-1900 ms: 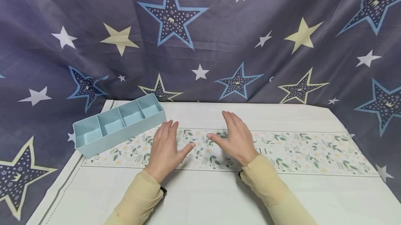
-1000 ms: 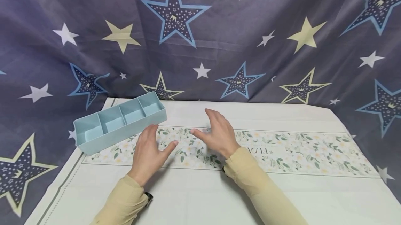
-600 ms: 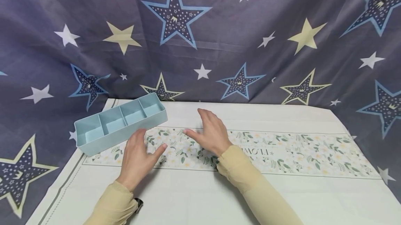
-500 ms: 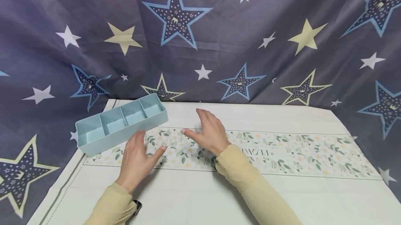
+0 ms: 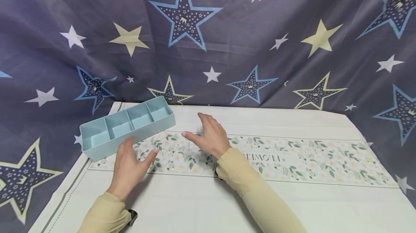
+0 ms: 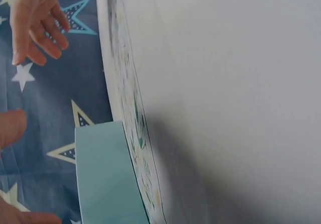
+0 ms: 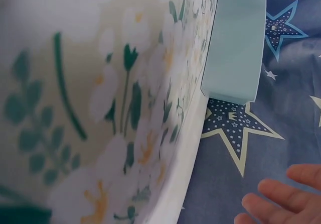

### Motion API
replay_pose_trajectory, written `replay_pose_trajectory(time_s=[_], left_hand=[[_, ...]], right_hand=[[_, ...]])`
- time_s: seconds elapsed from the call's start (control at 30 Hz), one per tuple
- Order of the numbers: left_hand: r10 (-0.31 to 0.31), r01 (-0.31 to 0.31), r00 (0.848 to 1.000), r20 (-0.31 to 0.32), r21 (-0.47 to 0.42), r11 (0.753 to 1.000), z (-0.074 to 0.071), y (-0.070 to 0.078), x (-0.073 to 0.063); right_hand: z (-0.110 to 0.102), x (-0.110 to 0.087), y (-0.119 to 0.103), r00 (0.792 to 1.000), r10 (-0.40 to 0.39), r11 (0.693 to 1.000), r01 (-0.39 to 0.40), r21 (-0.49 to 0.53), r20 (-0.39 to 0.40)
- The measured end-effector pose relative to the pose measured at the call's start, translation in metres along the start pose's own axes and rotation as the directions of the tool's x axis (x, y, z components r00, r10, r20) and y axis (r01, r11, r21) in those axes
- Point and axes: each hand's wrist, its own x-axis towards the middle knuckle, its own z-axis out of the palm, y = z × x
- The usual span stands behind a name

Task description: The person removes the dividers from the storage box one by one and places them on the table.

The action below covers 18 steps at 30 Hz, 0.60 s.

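Observation:
A long light-blue organizer box (image 5: 143, 131) with several compartments lies at an angle on the back left of the table; its compartments hold nothing. My left hand (image 5: 128, 170) hovers in front of the box, fingertips overlapping its front wall in the head view, thumb spread to the right. To the right of the box my right hand (image 5: 211, 137) is held above the table, fingers extended and thumb pointing left. Neither hand holds anything. In the left wrist view the box wall (image 6: 108, 176) shows below my right hand (image 6: 40, 23). The right wrist view has the box (image 7: 235, 43) at the top.
A white tablecloth (image 5: 201, 204) covers the table, with a floral band (image 5: 312, 161) running across it and the printed word FLOWERS. Behind the table hangs a dark star-patterned curtain (image 5: 224, 23). Black bands (image 5: 132, 217) show at the wrists under beige sleeves (image 5: 253, 186).
Both hands have moved left over the table, the left one to the front of the box and the right one nearer its right end. The box has stayed in place.

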Motion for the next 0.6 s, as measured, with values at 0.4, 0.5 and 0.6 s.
replay_pose_trajectory(time_s=[0.4, 0.5, 0.6], left_hand=[[-0.142, 0.133, 0.983, -0.12, -0.084, 0.988, -0.016, -0.02, 0.002], [-0.178, 0.164, 0.975, -0.13, -0.113, 0.98, -0.019, -0.024, 0.002], [-0.226, 0.206, 0.965, -0.137, -0.141, 0.968, -0.024, -0.03, 0.002]], right_hand=[[0.018, 0.017, -0.018, 0.989, 0.097, 0.984, -0.113, 0.141, 0.115], [0.02, 0.02, -0.022, 0.987, 0.109, 0.973, -0.13, 0.189, 0.119], [0.024, 0.023, -0.024, 0.981, 0.122, 0.944, -0.161, 0.287, 0.147]])
